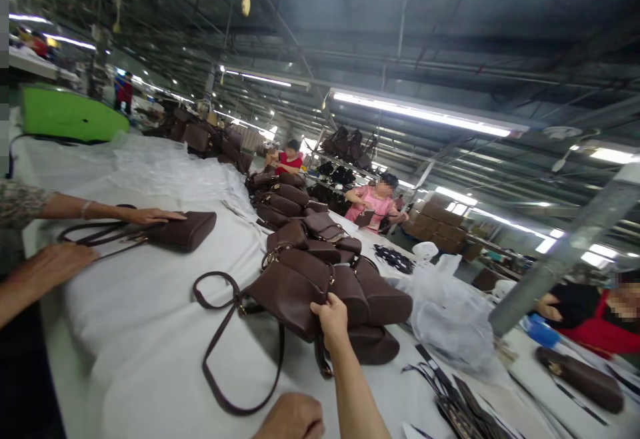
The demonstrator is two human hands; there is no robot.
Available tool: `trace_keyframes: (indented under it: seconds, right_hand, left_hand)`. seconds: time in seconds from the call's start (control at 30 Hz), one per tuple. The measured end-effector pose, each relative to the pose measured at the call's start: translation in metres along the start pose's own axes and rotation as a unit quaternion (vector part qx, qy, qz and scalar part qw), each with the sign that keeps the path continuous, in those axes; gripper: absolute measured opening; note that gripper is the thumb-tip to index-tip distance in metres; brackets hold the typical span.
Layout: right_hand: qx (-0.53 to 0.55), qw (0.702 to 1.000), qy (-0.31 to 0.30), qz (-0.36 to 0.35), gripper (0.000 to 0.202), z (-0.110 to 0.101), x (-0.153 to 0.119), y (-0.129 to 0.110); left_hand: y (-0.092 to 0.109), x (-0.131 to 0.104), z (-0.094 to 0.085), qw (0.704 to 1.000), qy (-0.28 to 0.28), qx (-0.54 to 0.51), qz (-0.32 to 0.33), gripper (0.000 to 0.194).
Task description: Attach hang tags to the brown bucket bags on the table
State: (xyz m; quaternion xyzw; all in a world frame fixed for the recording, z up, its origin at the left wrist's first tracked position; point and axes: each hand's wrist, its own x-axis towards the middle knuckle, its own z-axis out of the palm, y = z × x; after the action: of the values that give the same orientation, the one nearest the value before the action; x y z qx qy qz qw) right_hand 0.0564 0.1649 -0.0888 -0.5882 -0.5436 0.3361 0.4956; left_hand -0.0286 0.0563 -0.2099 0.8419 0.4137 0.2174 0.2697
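Observation:
My right hand [332, 319] grips the edge of a dark brown handbag [285, 295], thumb and fingers pinching it near a gold fitting. The bag lies tilted against a pile of similar brown handbags [383, 292]. Its strap [213, 369] loops loosely across the white-covered table [165, 359]. Low in the picture, partly cut off by the frame, my left hand [295, 415] is curled into a fist, apart from the bag. Whether anything is inside that fist is hidden.
At the left, a co-worker's hands [150, 215] are at another brown bag [187, 231] with straps. Clear plastic sheets [175, 172] and a green board [73, 115] are behind. Right are a plastic bag [450, 312], loose straps [450, 392] and a slanted grey post [565, 252]. Other people sit across the tables.

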Motion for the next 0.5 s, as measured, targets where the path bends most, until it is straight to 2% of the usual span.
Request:
trace_keyframes:
  seconds: [0.07,0.13,0.3,0.4,0.5]
  right_hand:
    - [0.018,1.000,0.011,-0.016,0.029,-0.014,-0.024,0.000]
    - [0.027,0.998,0.036,-0.032,0.030,-0.036,-0.052,-0.004]
    - [0.004,0.991,0.098,-0.096,0.030,-0.125,-0.148,-0.006]
    - [0.017,0.990,0.114,-0.085,0.033,-0.174,-0.214,0.013]
    - [-0.004,0.986,0.148,-0.075,0.036,-0.202,-0.266,0.042]
  left_hand:
    - [0.012,-0.008,-0.012,1.000,0.018,0.010,0.006,0.014]
    - [0.021,-0.014,-0.022,0.999,0.030,0.010,0.014,0.016]
    - [0.031,-0.019,-0.036,0.999,0.036,-0.011,0.011,0.019]
    - [0.036,-0.026,-0.045,0.997,0.036,-0.063,0.040,0.027]
    - [0.042,-0.041,-0.058,0.992,-0.008,-0.093,0.088,0.027]
